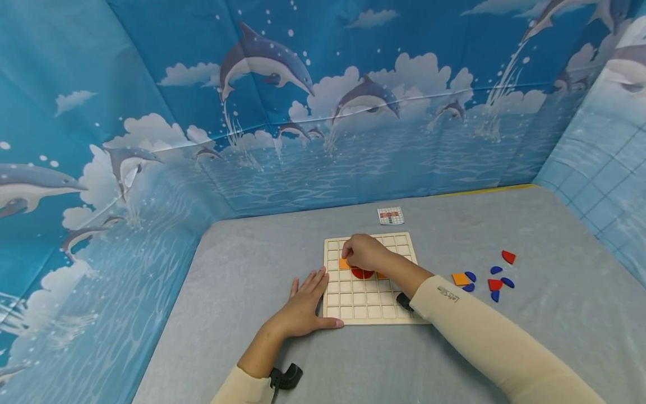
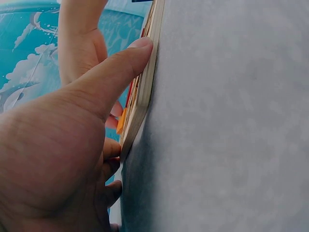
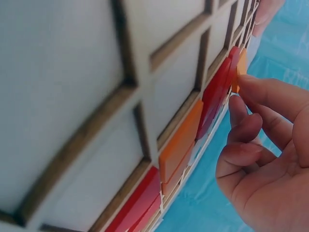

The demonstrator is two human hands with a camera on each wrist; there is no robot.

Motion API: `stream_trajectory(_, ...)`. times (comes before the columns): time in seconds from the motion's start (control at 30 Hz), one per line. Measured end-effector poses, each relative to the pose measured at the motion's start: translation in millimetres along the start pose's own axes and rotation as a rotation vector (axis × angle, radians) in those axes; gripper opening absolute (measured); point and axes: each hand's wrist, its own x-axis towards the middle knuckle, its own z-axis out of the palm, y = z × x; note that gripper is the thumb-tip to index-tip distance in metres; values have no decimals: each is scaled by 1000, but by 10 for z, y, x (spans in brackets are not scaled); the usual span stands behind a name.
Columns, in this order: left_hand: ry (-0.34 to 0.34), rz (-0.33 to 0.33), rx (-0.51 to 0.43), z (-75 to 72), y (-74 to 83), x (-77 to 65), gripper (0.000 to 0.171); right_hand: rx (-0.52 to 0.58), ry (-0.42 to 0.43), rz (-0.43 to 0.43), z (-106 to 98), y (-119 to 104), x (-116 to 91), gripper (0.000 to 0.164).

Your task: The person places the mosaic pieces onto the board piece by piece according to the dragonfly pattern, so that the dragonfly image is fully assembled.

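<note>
A pale wooden grid board [image 1: 353, 313] lies on the grey table. My left hand [image 1: 303, 311] rests along its left side with fingers spread, the thumb lying over the front left corner. Above the board's upper left part, my right hand [image 1: 368, 252] pinches an orange square tile [image 1: 344, 264] with its fingertips, down at the grid. Beside that tile sit red rounded pieces [image 1: 362, 274], partly hidden under the right hand. Another orange tile [image 3: 181, 140] lies in the grid past them, followed by a further red piece [image 3: 137, 200] in the right wrist view.
Right of the board lie loose pieces: an orange square [image 1: 460, 279], red wedges [image 1: 508, 257] and several blue rounded pieces [image 1: 497, 270]. Behind the board is a small printed pattern card [image 1: 391, 216]. A dolphin-printed curtain [image 1: 323, 157] borders the table at the back and sides.
</note>
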Motion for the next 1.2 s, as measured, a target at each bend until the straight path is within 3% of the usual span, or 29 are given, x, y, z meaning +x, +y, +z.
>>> stream_trajectory(0.5,2,-11,0,-24,43,-27,114,42,-31,17,-6,42,-36,18)
stream_trajectory(0.77,-7,-16,-6,-27,56,-28,114,136,-36,44,-95,59,-102,17)
stream_trajectory(0.97,-9,-32,3,-20,47,-22,115,270,-41,57,-201,116,-183,22)
stream_trajectory(1.2,-13,-35,-5,-10,55,-19,115,350,4,25,-340,217,-363,28)
